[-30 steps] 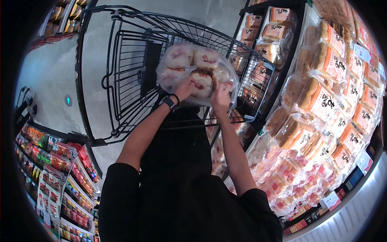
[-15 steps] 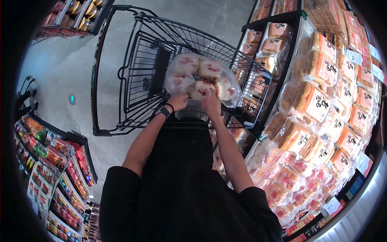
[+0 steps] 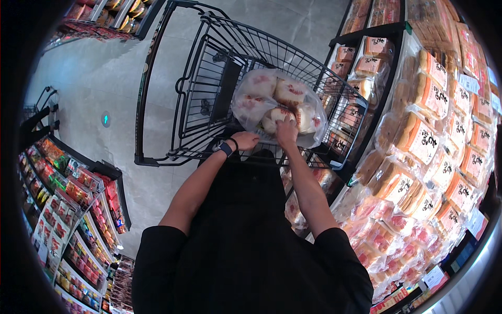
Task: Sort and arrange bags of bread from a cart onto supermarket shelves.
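A clear plastic bag [image 3: 247, 112] holding several wrapped bread packs lies in a black wire shopping cart [image 3: 194, 118]. The packs are pale with red print. My right hand [image 3: 286, 132] is at the bag's near side, its fingers bent over the nearest bread pack [image 3: 272, 121]. To its left, my left hand [image 3: 244, 140] is closed, its fingertips at the bag's near edge above the cart's near rim; the fingers' undersides are hidden. A dark watch [image 3: 225, 148] and a black band are on my left wrist.
On the right, a sloping display [image 3: 402, 178] is stacked with bagged bread loaves, some with orange-and-white labels. Shelves of colourful packets [image 3: 78, 225] stand at the lower left, another shelf [image 3: 112, 15] at the upper left. Grey floor [image 3: 117, 86] lies between, with a lit arrow on it.
The cart, bag and shelves have shifted rightward in the view. My left hand has drawn slightly away from the bag's left side toward its near edge; my right hand stays on the bread pack.
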